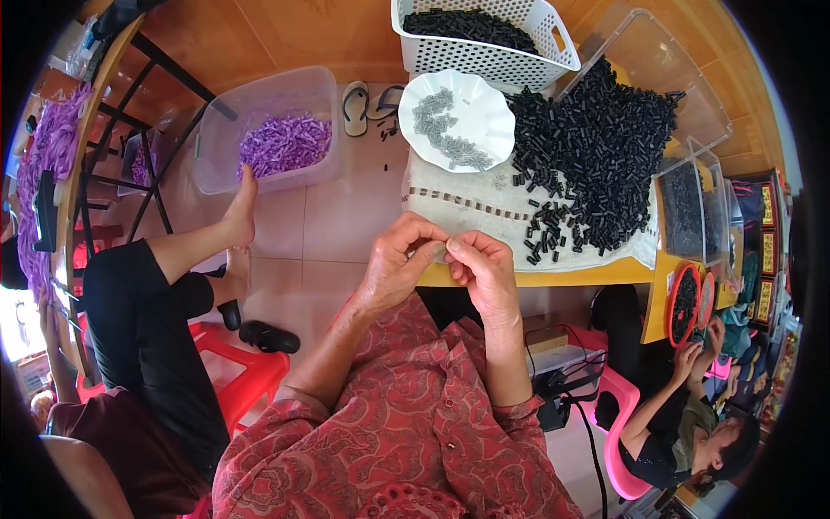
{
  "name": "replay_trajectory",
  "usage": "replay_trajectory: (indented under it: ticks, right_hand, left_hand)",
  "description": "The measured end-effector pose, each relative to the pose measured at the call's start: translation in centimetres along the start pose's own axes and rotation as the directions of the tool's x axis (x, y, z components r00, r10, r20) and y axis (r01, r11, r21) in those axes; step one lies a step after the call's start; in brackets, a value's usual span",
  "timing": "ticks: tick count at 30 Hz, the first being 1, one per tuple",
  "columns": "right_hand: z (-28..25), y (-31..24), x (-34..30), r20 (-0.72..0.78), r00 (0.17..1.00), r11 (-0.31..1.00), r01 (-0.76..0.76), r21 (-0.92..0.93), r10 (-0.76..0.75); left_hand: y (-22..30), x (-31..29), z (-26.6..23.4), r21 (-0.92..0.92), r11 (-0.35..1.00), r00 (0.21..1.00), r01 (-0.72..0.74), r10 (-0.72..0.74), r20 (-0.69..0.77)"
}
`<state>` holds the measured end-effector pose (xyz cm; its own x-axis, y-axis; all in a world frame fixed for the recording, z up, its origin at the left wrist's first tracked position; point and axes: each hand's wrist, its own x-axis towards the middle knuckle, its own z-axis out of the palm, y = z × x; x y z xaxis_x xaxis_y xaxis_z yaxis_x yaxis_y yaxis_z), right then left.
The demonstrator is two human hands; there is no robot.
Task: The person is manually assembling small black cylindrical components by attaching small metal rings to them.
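Note:
Just off the near edge of the yellow table (pixel 596 275), my left hand (pixel 398 259) and my right hand (pixel 486 270) meet fingertip to fingertip. Both are closed in a pinch, and whatever sits between the fingers is too small to make out. Beyond them, a white scalloped plate (pixel 491 112) holds many small clear-grey pieces (pixel 467 154). It rests on a cream cloth (pixel 471 201) with a brown checked stripe. To the right of the plate spreads a big heap of short black tube-like pieces (pixel 596 147), some scattered toward my right hand.
A white perforated basket (pixel 493 59) of black pieces stands behind the plate. Clear plastic boxes (pixel 696 208) flank the heap. On the floor, left, are a translucent bin (pixel 324 91) with purple pieces and sandals (pixel 355 108). A seated person's leg (pixel 203 238) is at left; another person handles a red-rimmed tray (pixel 683 303).

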<state>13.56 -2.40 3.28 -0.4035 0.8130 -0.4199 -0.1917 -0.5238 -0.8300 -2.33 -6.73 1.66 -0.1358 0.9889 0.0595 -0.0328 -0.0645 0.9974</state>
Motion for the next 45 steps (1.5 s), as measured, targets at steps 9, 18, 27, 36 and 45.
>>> replay_trajectory:
  ticks: [9,18,27,36,45]
  right_hand:
    - [-0.1,0.4,0.0,0.000,0.999,0.997,-0.034,0.073,0.034]
    - [0.7,0.5,-0.3,0.007,1.000,0.986,0.019,0.167,-0.020]
    - [0.6,1.0,-0.3,0.014,0.999,0.988,0.049,0.148,-0.052]
    - [0.6,1.0,-0.4,0.012,0.998,0.989,0.066,0.135,-0.068]
    - [0.5,1.1,-0.4,-0.011,0.998,0.996,0.058,0.063,-0.057]
  left_hand:
    - [-0.5,-0.1,-0.1,-0.295,0.945,0.990,0.144,-0.137,0.047]
    - [-0.6,-0.1,-0.2,-0.363,0.911,0.981,0.195,-0.179,0.077]
    - [-0.7,-0.2,-0.1,-0.371,0.904,0.977,0.214,-0.208,0.057]
    - [-0.9,-0.3,0.1,-0.367,0.910,0.981,0.192,-0.190,0.041]
    - [-0.6,-0.3,0.0,-0.308,0.926,0.974,0.221,-0.225,0.022]
